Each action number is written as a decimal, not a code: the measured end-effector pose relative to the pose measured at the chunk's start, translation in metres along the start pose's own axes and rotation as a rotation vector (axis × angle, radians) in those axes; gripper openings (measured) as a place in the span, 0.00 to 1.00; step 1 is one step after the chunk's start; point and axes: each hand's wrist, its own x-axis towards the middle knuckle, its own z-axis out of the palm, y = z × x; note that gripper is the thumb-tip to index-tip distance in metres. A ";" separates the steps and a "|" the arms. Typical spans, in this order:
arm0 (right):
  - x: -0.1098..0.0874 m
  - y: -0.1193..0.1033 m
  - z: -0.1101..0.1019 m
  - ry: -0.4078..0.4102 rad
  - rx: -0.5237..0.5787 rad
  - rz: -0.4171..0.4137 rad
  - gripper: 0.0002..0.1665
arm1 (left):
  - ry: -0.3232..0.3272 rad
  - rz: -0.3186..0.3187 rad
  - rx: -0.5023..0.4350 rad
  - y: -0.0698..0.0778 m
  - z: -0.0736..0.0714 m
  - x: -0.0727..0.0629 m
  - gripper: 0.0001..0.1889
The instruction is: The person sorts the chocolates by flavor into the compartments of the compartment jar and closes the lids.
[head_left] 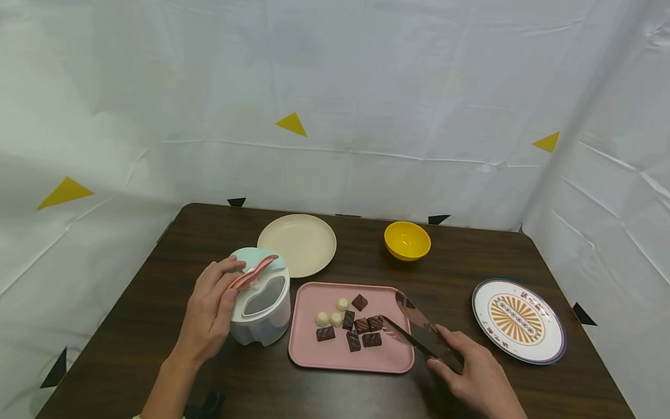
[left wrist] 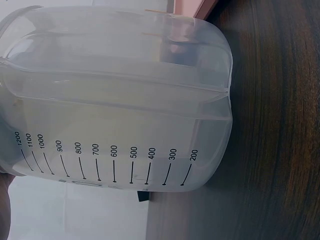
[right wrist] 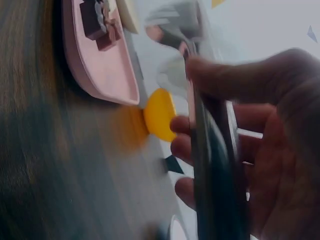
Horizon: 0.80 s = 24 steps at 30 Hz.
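Note:
My left hand (head_left: 211,305) is at the top of a clear plastic canister (left wrist: 115,100) with printed measuring marks and a pale blue and white lid. Its thumb and fingers pinch a long pink handle (head_left: 256,272) above that lid. In my right hand (head_left: 473,369) I grip metal tongs (head_left: 419,326), whose two arms stand apart over the right part of a pink tray (head_left: 350,359). Dark chocolates (head_left: 353,340) and round white chocolates (head_left: 322,319) lie in the tray's middle, left of the tong tips. The right wrist view shows the tongs (right wrist: 197,100) blurred, with thumb and fingers around them.
Behind the canister lies a cream plate (head_left: 298,241). A yellow bowl (head_left: 407,240) stands at the back of the dark wooden table (head_left: 220,378). On the right is a white patterned plate (head_left: 518,320). White sheeting (head_left: 356,87) hangs behind and beside the table.

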 end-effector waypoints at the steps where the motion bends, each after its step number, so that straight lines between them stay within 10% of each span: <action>1: 0.000 -0.001 0.000 -0.020 0.005 -0.014 0.38 | 0.000 0.000 0.000 0.000 0.000 0.000 0.15; 24: 0.006 -0.003 0.014 -0.078 -0.063 -0.068 0.30 | 0.002 0.008 -0.008 -0.001 0.000 0.000 0.15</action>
